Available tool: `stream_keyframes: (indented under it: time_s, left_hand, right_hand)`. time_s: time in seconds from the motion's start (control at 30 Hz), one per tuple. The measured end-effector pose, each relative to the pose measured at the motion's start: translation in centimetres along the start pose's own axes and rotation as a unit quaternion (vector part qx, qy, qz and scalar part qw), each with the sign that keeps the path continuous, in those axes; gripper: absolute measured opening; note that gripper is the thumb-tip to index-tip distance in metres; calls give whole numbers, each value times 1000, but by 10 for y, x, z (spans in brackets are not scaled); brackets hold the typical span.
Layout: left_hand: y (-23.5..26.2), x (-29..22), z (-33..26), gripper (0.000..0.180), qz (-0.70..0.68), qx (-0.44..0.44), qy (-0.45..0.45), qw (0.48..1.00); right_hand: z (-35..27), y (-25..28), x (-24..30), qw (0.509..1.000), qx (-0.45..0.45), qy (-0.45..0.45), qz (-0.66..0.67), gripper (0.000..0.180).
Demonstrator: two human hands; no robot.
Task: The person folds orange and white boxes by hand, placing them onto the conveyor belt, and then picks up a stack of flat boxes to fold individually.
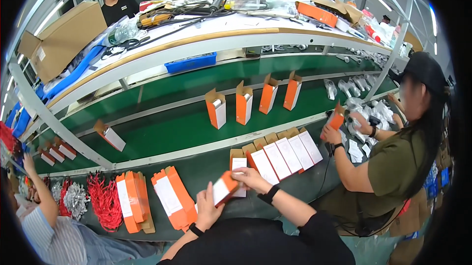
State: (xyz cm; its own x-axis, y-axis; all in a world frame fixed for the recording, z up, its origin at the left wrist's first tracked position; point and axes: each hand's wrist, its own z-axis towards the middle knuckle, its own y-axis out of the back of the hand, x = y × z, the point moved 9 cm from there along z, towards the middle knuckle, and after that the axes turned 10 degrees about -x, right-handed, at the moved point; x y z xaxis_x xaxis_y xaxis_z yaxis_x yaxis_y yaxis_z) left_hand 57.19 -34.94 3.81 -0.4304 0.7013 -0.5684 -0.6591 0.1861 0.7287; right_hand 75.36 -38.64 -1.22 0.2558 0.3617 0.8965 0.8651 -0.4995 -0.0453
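Observation:
A small orange-and-white carton (221,192) is tilted in front of me, between my two hands. My left hand (208,209) grips its lower left side, thumb along the white face. At its upper right end, my right hand (251,179) has its fingers closed on the edge; exactly what they pinch there is partly hidden. Just beyond my hands stands another carton (239,163) with a raised brown flap. To its right a row of white-faced cartons (282,157) leans together. On my left lie flattened orange-and-white cartons (172,197) and a second stack of them (132,203).
Several open cartons (244,105) stand on the green conveyor belt (167,123). At right, a co-worker (393,161) holds an orange carton (336,118) beside bagged parts (361,112). Red cords (104,201) lie left, near another person's arm (42,191). A cluttered shelf (206,31) spans above.

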Motion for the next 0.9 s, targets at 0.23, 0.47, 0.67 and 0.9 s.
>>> stream_keyframes:
  time_s: [0.23, 0.47, 0.67, 0.9]
  left_hand:
    - [8, -1, -9, 93, -30, -162, 46, 985]
    - [27, 14, 2, 50, -276, -73, 136, 949]
    - [18, 30, -11, 63, -520, -15, 326, 789]
    - [22, 48, -33, 61, -333, -60, 252, 907]
  right_hand:
    - [-23, -62, 45, 979, -35, 190, -71, 39]
    - [-53, -84, 81, 945, 115, 281, -123, 47]
    - [-83, -119, 73, 928, 122, 297, -190, 67]
    - [-63, -111, 2, 985, 166, 45, 19, 38]
